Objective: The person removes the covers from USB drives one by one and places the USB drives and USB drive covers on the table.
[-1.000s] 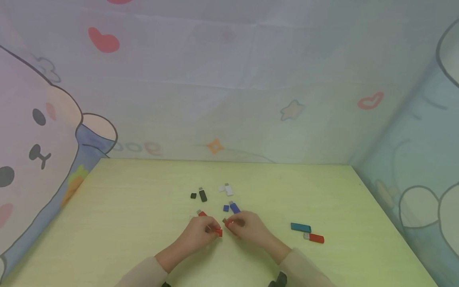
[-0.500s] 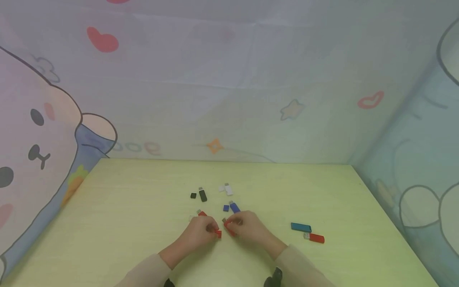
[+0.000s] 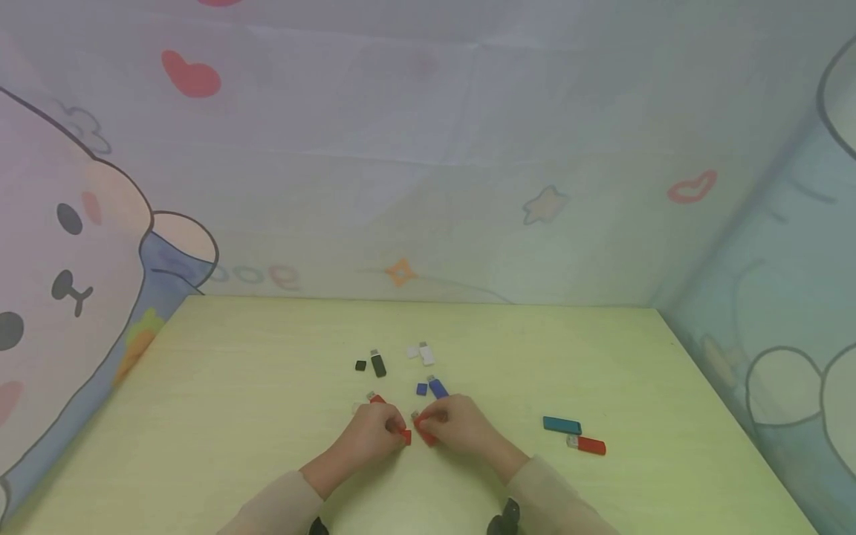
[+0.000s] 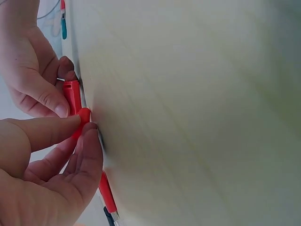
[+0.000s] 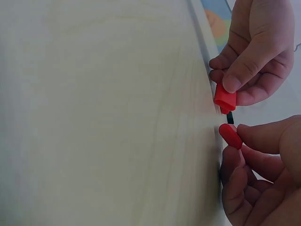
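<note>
My left hand [image 3: 377, 431] pinches a small red USB stick cap [image 3: 406, 437] between thumb and fingers. To its right, my right hand [image 3: 461, 427] holds a red USB stick [image 3: 424, 429], its metal connector pointing away and to the left. A small gap separates cap and stick in the head view. In the right wrist view the open end of the cap [image 5: 225, 98] shows, while the fingers cover part of the red stick [image 5: 230, 136]. Another red USB stick [image 3: 377, 399] lies just beyond the left hand, partly hidden by it.
Beyond the hands lie a blue stick [image 3: 438, 387] with its cap [image 3: 421, 388], a black stick [image 3: 378, 365] with its cap [image 3: 360, 365], and a white stick [image 3: 426, 354] with its cap [image 3: 412, 351]. A teal stick [image 3: 562, 425] and a red one [image 3: 590, 445] lie right.
The red stick in my right hand has turned a little, and its connector end has shifted slightly left and down. The left hand, with the cap, has moved slightly left.
</note>
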Demonstrator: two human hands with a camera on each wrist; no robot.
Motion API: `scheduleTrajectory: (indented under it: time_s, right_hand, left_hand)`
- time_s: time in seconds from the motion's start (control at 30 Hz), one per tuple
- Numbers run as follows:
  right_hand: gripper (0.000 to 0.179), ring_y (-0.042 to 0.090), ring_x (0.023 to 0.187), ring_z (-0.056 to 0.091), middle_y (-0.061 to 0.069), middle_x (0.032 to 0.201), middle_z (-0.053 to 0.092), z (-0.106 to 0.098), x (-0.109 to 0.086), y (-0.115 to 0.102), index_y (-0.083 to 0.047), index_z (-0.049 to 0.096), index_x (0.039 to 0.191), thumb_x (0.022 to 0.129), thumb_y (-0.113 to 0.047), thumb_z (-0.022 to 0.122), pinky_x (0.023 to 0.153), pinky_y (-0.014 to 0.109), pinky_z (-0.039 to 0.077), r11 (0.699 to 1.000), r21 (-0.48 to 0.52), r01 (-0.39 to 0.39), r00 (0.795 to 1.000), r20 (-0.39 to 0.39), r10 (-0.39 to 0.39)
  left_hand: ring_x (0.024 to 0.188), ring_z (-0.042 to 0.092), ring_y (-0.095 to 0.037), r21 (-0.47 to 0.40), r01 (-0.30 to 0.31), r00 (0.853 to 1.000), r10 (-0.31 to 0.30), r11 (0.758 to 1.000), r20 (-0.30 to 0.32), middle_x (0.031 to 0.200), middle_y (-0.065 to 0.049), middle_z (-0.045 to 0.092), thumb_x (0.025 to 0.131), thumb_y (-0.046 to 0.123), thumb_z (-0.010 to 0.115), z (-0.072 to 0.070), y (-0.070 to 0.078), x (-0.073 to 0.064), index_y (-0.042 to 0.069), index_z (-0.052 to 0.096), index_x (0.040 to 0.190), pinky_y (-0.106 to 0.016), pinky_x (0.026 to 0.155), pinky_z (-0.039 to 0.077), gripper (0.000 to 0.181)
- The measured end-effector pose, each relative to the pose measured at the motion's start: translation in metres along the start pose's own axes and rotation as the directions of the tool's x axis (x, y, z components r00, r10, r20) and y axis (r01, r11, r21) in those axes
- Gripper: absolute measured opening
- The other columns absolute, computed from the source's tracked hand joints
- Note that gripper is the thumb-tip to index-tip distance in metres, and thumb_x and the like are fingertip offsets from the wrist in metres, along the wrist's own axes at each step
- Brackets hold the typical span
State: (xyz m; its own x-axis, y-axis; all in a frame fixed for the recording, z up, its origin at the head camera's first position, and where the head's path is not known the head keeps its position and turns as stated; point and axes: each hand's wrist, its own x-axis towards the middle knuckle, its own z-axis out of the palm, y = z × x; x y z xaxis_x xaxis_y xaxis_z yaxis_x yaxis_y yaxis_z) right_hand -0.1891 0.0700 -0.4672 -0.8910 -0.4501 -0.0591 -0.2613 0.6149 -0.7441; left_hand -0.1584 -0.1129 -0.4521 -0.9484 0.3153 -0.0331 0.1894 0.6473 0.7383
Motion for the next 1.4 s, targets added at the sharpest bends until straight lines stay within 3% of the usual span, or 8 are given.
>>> scheduleTrajectory:
  time_s: [0.37, 0.97, 1.4]
  right_hand:
    - [0.013, 0.016, 0.087, 0.064, 0.003, 0.095, 0.073, 0.0028, 0.0019, 0.0006, -0.008, 0.075, 0.093, 0.087, -0.017, 0.069, 0.076, 0.031, 0.051, 0.999, -0.045, 0.017, 1.0, -0.019, -0.018]
    - [0.014, 0.007, 0.065, 0.052, -0.004, 0.076, 0.067, 0.0061, 0.007, 0.0038, -0.006, 0.074, 0.09, 0.086, -0.018, 0.069, 0.057, 0.021, 0.042, 0.996, -0.089, 0.019, 0.999, -0.037, -0.023]
    - [0.014, 0.008, 0.067, 0.052, -0.003, 0.078, 0.069, 0.006, 0.0068, 0.0039, -0.007, 0.075, 0.089, 0.086, -0.019, 0.069, 0.059, 0.022, 0.043, 0.993, -0.114, 0.031, 0.998, -0.05, -0.037]
  left_hand:
    - [0.068, 0.056, -0.013, 0.02, 0.007, 1.0, -0.007, 1.0, -0.01, 0.073, -0.005, 0.065, 0.076, -0.007, 0.064, 0.0017, -0.0004, 0.0016, -0.003, 0.067, 0.08, -0.027, 0.062, 0.049, 0.007]
    - [0.074, 0.062, -0.02, 0.056, -0.031, 0.999, 0.032, 0.998, -0.011, 0.078, -0.009, 0.068, 0.074, -0.007, 0.066, 0.0041, -0.0052, 0.0069, -0.003, 0.069, 0.079, -0.034, 0.067, 0.053, 0.007]
    - [0.075, 0.064, -0.022, 0.064, -0.047, 0.999, 0.049, 0.997, -0.018, 0.079, -0.01, 0.07, 0.074, -0.007, 0.066, 0.0037, -0.0033, 0.0065, -0.004, 0.07, 0.079, -0.034, 0.066, 0.053, 0.007]
